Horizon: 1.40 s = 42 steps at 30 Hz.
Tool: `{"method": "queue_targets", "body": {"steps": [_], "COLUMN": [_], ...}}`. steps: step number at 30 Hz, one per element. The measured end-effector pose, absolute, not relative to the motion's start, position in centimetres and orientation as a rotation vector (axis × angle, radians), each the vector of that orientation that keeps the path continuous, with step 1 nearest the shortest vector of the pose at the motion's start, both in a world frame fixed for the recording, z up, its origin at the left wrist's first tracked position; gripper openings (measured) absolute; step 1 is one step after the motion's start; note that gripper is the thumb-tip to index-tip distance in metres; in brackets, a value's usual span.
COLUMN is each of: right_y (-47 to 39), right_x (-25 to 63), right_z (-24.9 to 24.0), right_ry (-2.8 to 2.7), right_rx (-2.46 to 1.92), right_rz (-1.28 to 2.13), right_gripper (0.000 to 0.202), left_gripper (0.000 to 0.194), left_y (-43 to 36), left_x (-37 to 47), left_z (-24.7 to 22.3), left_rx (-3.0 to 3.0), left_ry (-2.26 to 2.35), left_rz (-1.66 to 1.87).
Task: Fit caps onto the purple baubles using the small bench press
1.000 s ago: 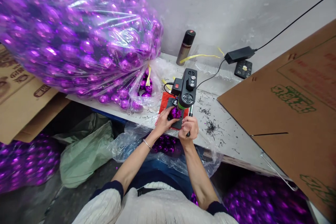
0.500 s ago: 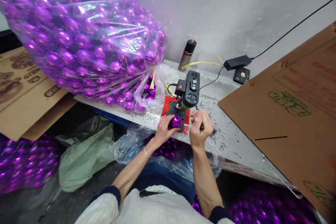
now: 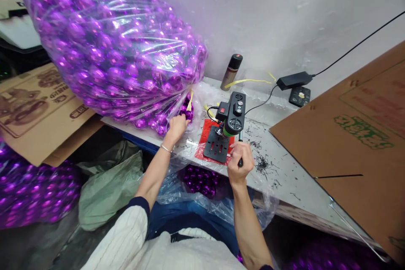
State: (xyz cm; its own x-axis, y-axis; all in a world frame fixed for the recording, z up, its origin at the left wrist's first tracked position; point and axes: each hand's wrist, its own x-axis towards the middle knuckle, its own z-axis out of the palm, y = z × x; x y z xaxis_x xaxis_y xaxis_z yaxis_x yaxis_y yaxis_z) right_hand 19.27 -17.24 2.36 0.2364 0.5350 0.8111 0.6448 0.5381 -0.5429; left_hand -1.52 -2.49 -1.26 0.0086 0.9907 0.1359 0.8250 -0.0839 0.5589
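At the mouth of a large clear plastic bag [image 3: 126, 50] full of shiny purple balls, my left hand [image 3: 177, 127] reaches in among the loose balls [image 3: 189, 113]. Its fingertips are partly hidden, so whether they grip a ball cannot be made out. My right hand [image 3: 241, 161] is closed around the black-tipped lever handle at the side of a small black bench press [image 3: 236, 112]. Under the press head, the slotted black base plate [image 3: 216, 147] bears no ball. It stands on a red sheet [image 3: 200, 152] on the white table.
Behind the press are a spray can [image 3: 232, 71] and a black power adapter [image 3: 294, 80] with its cord. Dark clippings [image 3: 262, 161] litter the table. Cardboard boxes [image 3: 354, 135] flank it on the right and left [image 3: 44, 109]. Below the front edge, more purple balls [image 3: 201, 180] lie in clear plastic.
My left hand has left the base plate and moved left to the bag's mouth. The purple ball is gone from the plate. My right hand stays on the lever handle, slightly lower.
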Motion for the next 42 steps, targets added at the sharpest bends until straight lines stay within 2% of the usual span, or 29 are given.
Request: {"method": "queue_targets", "body": {"steps": [2, 5, 7, 10, 12, 17, 21, 29, 37, 42], "right_y": [-17.2, -17.2, -17.2, -17.2, -17.2, -17.2, -17.3, -17.3, -17.3, -17.4], "right_x": [19.3, 19.4, 19.5, 19.5, 19.6, 19.6, 19.7, 19.8, 19.8, 20.0], "right_z": [2.3, 2.1, 2.1, 2.1, 2.1, 2.0, 2.0, 2.9, 3.3, 3.1], "right_ry": [-1.423, -1.429, -1.438, -1.453, -1.452, -1.459, -1.467, -1.484, -1.507, -1.516], "right_rx": [-1.088, -1.075, -1.069, -1.070, -1.070, -1.067, -1.075, -1.094, -1.071, -1.089], "right_rz": [-0.108, -0.107, -0.099, -0.089, -0.092, -0.097, -0.098, -0.114, -0.115, -0.104], "right_gripper": [0.028, 0.027, 0.027, 0.027, 0.026, 0.026, 0.026, 0.027, 0.027, 0.025], "left_gripper": [0.020, 0.029, 0.041, 0.056, 0.058, 0.047, 0.050, 0.036, 0.057, 0.057], "left_y": [-1.3, -1.9, -3.0, -5.1, -6.8, -10.1, -11.0, -11.6, -10.9, -11.1], "left_x": [-2.0, -2.0, -1.9, -1.8, -1.8, -1.0, 0.3, 2.9, 6.6, 8.2], "left_z": [-1.2, -1.7, -1.8, -1.6, -1.5, -2.5, -3.7, -4.5, -6.2, -7.4], "left_rx": [1.975, 1.997, 1.948, 1.552, 1.216, 0.747, 0.570, 0.597, 0.785, 1.150], "left_ry": [1.822, 1.752, 1.679, 1.381, 1.138, 0.921, 0.869, 0.771, 0.976, 1.077], "left_rz": [0.516, 0.519, 0.745, 1.303, 1.421, 1.207, 1.090, 1.097, 1.201, 1.265]}}
